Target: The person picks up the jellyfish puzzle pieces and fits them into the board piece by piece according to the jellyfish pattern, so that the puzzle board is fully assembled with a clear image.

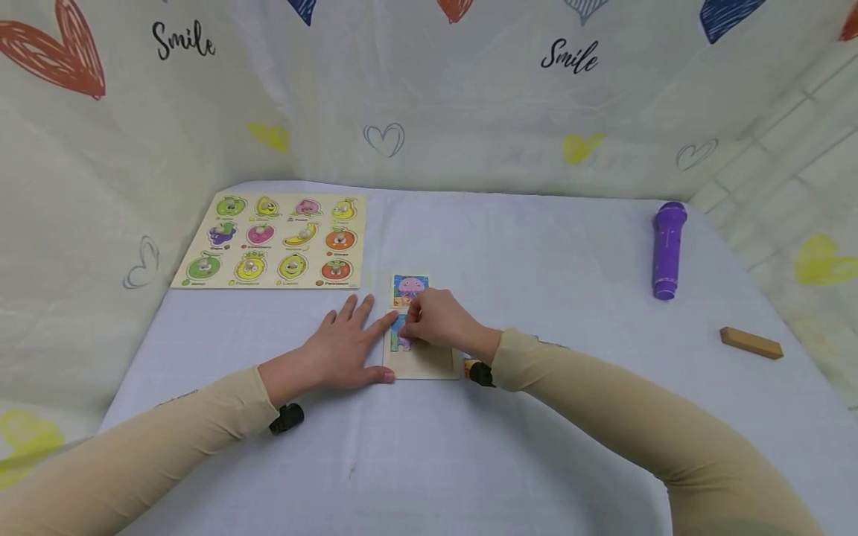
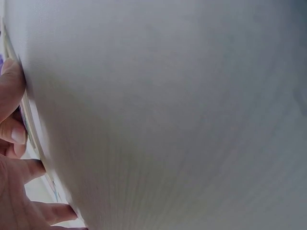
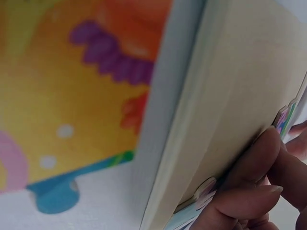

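Note:
A small cream puzzle board (image 1: 424,366) lies on the white cloth, with a blue and pink puzzle piece (image 1: 397,344) at its left side. My right hand (image 1: 439,320) is over the board, thumb and fingertips pinching this piece; the hand covers part of it. In the right wrist view, the bent fingers (image 3: 249,201) are low against the cream board. Spread flat on the cloth, my left hand (image 1: 343,348) touches the board's left edge with index finger and thumb. Above the board lies a picture piece (image 1: 410,289) with a pink jellyfish.
An orange-yellow puzzle piece (image 3: 62,96) lies right of the board, partly under the right wrist. At the back left is a fruit picture board (image 1: 281,253). A purple flashlight-like cylinder (image 1: 667,253) and a brown wooden block (image 1: 751,342) lie on the right.

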The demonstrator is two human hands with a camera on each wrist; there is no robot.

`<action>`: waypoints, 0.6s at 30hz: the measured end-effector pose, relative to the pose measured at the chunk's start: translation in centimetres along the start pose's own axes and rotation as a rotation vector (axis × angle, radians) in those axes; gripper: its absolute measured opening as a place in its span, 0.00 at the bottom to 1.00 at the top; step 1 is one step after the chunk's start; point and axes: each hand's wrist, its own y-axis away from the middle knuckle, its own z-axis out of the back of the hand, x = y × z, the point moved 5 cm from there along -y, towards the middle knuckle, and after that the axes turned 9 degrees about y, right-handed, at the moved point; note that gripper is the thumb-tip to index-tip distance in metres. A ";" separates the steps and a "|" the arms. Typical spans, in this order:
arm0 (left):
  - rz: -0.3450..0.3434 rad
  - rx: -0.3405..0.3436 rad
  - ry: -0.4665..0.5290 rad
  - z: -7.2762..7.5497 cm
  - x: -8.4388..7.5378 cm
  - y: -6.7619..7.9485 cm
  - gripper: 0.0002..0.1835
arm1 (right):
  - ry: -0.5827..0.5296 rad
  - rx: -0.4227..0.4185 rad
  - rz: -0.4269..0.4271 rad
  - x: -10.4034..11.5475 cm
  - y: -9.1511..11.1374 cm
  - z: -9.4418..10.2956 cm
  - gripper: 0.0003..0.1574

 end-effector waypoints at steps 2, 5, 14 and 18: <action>-0.001 -0.001 0.000 0.0 0.0 0.0 0.52 | 0.002 0.001 -0.008 0.0 -0.2 -0.2 0.15; 0.000 -0.001 0.000 0.0 0.1 -0.1 0.52 | 0.006 0.008 -0.026 0.0 -0.3 -0.3 0.15; 0.003 0.006 0.007 0.0 0.0 -0.1 0.52 | 0.034 0.016 -0.066 0.2 -0.2 -0.3 0.15; -0.001 0.002 0.003 0.0 0.0 0.0 0.52 | 0.024 0.017 -0.062 0.3 -0.2 -0.3 0.15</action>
